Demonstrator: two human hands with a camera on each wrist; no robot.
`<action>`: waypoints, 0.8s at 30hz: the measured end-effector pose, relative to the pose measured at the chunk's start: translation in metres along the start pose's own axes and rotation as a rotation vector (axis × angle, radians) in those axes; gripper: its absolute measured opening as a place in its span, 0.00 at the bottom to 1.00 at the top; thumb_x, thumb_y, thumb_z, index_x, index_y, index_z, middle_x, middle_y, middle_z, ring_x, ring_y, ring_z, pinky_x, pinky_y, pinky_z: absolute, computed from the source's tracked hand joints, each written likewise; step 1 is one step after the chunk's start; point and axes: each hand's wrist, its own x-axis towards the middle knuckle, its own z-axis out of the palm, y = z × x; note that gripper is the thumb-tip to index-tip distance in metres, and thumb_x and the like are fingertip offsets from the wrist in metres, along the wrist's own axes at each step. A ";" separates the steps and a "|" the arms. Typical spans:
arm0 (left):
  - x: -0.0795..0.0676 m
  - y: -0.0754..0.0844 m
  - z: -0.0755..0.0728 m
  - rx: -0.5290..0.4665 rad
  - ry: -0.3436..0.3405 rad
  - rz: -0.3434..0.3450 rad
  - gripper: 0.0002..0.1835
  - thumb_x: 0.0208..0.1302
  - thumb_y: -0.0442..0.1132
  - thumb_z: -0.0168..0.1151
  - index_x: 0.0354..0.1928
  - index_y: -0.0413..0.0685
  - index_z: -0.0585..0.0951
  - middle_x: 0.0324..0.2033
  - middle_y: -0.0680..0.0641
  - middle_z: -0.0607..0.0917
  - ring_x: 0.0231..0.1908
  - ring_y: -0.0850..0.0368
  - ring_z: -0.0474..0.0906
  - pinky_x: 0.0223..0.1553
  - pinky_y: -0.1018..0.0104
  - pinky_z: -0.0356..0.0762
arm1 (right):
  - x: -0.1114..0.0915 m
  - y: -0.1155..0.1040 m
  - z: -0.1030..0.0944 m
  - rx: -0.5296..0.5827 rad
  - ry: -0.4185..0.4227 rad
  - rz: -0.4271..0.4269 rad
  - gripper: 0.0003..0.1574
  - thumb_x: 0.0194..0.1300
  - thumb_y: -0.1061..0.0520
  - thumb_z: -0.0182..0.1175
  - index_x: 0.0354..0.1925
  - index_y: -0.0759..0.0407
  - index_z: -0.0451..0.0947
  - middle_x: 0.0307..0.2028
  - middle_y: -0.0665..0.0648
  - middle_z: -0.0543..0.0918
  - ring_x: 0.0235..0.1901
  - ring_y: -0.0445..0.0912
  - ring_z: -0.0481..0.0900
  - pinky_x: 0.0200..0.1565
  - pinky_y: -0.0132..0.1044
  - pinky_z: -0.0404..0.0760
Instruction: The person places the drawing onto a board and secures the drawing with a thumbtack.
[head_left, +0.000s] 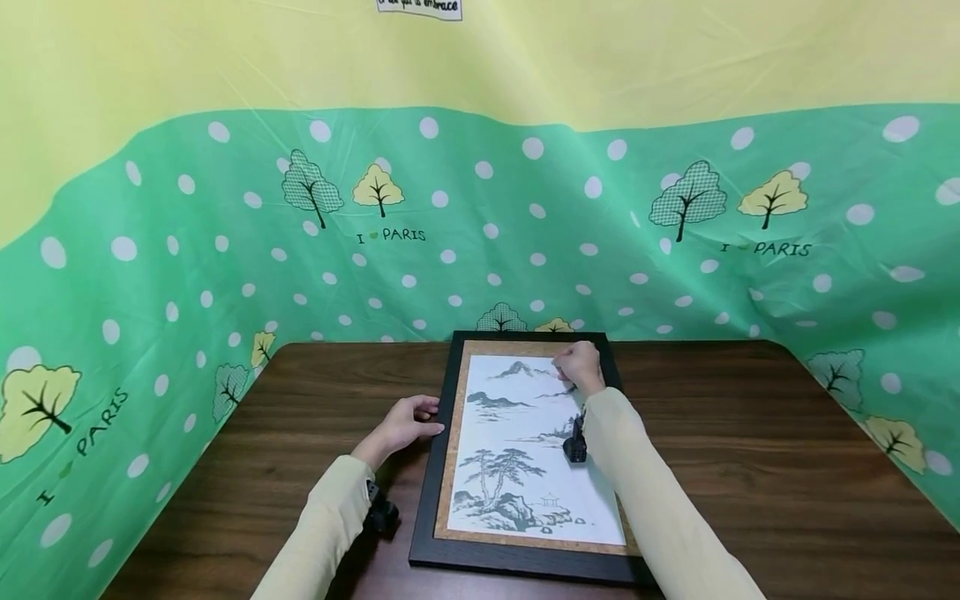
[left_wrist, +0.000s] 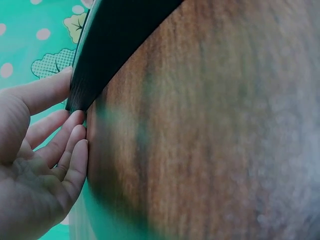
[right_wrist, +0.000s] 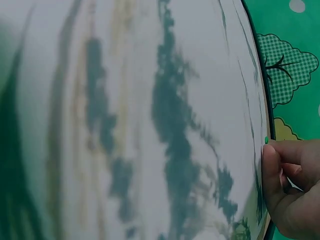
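A framed cork board (head_left: 525,547) with a black frame lies on the table, and a sheet of paper with an ink landscape (head_left: 517,425) lies over the cork. At the paper's upper right corner, my right hand (head_left: 581,365) pinches a tiny green object, seemingly a push pin (right_wrist: 266,140), mostly hidden by the fingertips. My left hand (head_left: 401,423) rests beside the board's left edge. In the left wrist view, the thumb and fingertips of that hand (left_wrist: 40,155) touch the black frame (left_wrist: 107,55), fingers loosely extended.
The dark wood table (head_left: 720,433) extends to both sides of the board. Behind it hangs a green and yellow cloth (head_left: 525,208) with white dots and printed trees. A small black camera (head_left: 381,512) sits on the left wrist, another camera (head_left: 575,442) on the right.
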 end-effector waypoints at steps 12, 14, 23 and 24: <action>0.001 -0.001 -0.001 0.004 -0.003 0.009 0.22 0.52 0.29 0.65 0.51 0.35 0.75 0.43 0.43 0.79 0.43 0.51 0.74 0.43 0.59 0.74 | -0.001 0.005 -0.017 0.105 -0.110 -0.050 0.13 0.63 0.64 0.53 0.44 0.71 0.77 0.35 0.65 0.79 0.23 0.44 0.72 0.25 0.34 0.73; 0.001 0.000 -0.001 0.004 -0.001 0.002 0.22 0.52 0.29 0.65 0.51 0.36 0.75 0.43 0.43 0.79 0.43 0.51 0.74 0.43 0.60 0.74 | -0.002 0.005 -0.023 0.052 -0.102 -0.070 0.13 0.62 0.64 0.55 0.43 0.70 0.78 0.37 0.65 0.79 0.24 0.44 0.72 0.26 0.34 0.73; -0.001 0.001 0.000 0.015 0.007 -0.007 0.22 0.52 0.30 0.65 0.51 0.36 0.75 0.42 0.44 0.79 0.42 0.52 0.73 0.43 0.60 0.74 | -0.010 0.009 -0.055 -0.046 -0.164 -0.211 0.15 0.61 0.60 0.57 0.43 0.69 0.78 0.35 0.62 0.79 0.34 0.56 0.76 0.33 0.42 0.77; -0.002 0.001 0.000 0.020 0.007 -0.007 0.22 0.52 0.30 0.65 0.51 0.36 0.75 0.43 0.44 0.79 0.42 0.52 0.73 0.43 0.59 0.74 | -0.011 0.010 -0.059 -0.050 -0.168 -0.224 0.14 0.60 0.60 0.58 0.43 0.69 0.78 0.35 0.61 0.79 0.35 0.56 0.76 0.34 0.42 0.76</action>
